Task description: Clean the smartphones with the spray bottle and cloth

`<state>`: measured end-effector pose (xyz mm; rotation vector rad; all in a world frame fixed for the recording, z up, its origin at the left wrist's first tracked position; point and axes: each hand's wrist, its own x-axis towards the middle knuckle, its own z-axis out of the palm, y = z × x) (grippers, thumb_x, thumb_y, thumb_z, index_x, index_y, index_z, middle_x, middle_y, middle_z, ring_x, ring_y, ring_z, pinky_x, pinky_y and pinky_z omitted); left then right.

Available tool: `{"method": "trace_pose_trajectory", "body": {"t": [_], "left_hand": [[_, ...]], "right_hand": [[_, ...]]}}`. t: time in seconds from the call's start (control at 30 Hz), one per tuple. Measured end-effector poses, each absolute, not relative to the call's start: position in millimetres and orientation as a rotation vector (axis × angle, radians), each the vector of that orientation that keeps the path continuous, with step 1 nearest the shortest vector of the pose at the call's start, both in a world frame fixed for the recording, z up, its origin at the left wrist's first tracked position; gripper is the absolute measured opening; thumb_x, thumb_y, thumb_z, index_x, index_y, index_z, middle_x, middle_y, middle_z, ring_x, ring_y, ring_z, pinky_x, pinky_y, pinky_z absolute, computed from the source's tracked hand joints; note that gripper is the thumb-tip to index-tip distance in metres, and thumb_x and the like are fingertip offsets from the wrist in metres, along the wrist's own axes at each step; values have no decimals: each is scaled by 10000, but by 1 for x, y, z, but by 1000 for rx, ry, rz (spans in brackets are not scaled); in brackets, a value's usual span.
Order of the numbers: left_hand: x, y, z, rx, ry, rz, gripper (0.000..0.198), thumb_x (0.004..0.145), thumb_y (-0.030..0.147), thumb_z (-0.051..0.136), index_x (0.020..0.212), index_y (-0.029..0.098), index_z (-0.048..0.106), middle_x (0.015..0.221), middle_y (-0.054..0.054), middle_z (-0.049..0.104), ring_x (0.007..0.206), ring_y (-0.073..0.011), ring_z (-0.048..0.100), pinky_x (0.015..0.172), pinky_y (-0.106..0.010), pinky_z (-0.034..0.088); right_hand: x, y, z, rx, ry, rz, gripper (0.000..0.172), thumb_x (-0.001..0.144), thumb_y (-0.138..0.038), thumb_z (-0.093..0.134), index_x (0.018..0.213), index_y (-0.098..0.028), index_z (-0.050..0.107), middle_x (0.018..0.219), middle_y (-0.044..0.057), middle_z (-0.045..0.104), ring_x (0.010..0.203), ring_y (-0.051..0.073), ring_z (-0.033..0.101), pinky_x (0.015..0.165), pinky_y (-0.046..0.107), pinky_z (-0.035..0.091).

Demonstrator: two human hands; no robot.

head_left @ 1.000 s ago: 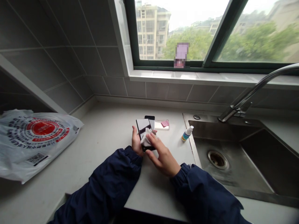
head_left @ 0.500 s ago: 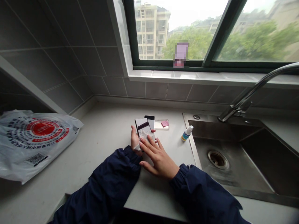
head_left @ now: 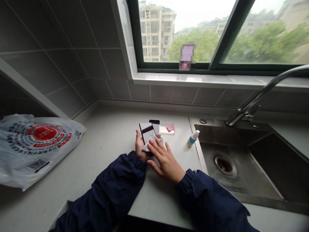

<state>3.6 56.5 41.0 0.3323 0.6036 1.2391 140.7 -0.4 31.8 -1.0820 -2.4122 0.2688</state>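
My left hand (head_left: 140, 149) is wrapped round a smartphone (head_left: 145, 128) from below, its glossy screen facing up and reflecting the window. Over the lower part of that screen, my right hand (head_left: 166, 161) presses a crumpled white tissue (head_left: 151, 140) with fingers laid nearly flat; the thumb is apart from them. Just behind lies a second dark-edged phone or similar flat slab (head_left: 155, 123), partly covered by the held one. Beside it sits a clear phone case (head_left: 164, 131) with a pink piece of paper or cloth (head_left: 170, 128) on it. The left fingertips are mostly hidden.
A small spray bottle (head_left: 193, 138) with a white cap stands by the rim of the steel sink (head_left: 231, 195). Its chrome faucet (head_left: 241, 112) arches at the right. A printed white plastic bag (head_left: 21, 161) rests on the counter (head_left: 96, 135) at the left, with a window above.
My right hand has slid slightly up and right, moving the tissue across the phone and uncovering some of its lower left edge. The left hand and phone have stayed nearly still.
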Motion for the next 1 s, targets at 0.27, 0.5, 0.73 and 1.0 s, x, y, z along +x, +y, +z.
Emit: {"method": "trace_pose_trajectory", "body": {"t": [0.27, 0.5, 0.73, 1.0], "left_hand": [[0, 58, 43, 361, 647, 1262, 877, 911, 752, 210, 1077, 37, 689, 855, -201, 726, 757, -304, 708, 804, -447, 550], [-3, 57, 44, 363, 690, 1213, 914, 888, 783, 203, 1020, 34, 710, 800, -196, 729, 694, -299, 696, 731, -432, 563], [1, 57, 50, 366, 671, 1259, 855, 931, 721, 178, 985, 54, 711, 840, -194, 734, 715, -282, 702, 741, -414, 563], [-5, 59, 38, 393, 635, 1199, 935, 869, 808, 200, 1038, 40, 707, 811, -201, 724, 722, -306, 697, 751, -453, 555]], "right_hand": [[141, -4, 36, -974, -2413, 273, 605, 996, -341, 484, 1558, -218, 296, 1595, 101, 340, 1523, 288, 178, 1194, 628, 182], [142, -4, 38, -917, -2417, 316, 529, 1010, -337, 456, 1513, -194, 382, 1575, 93, 383, 1519, 276, 200, 1208, 610, 159], [142, -2, 36, -984, -2404, 295, 543, 1009, -342, 461, 1529, -221, 359, 1576, 97, 379, 1514, 278, 222, 1197, 619, 191], [143, -4, 41, -940, -2413, 295, 549, 998, -356, 481, 1519, -216, 378, 1570, 98, 390, 1513, 284, 223, 1206, 622, 155]]}}
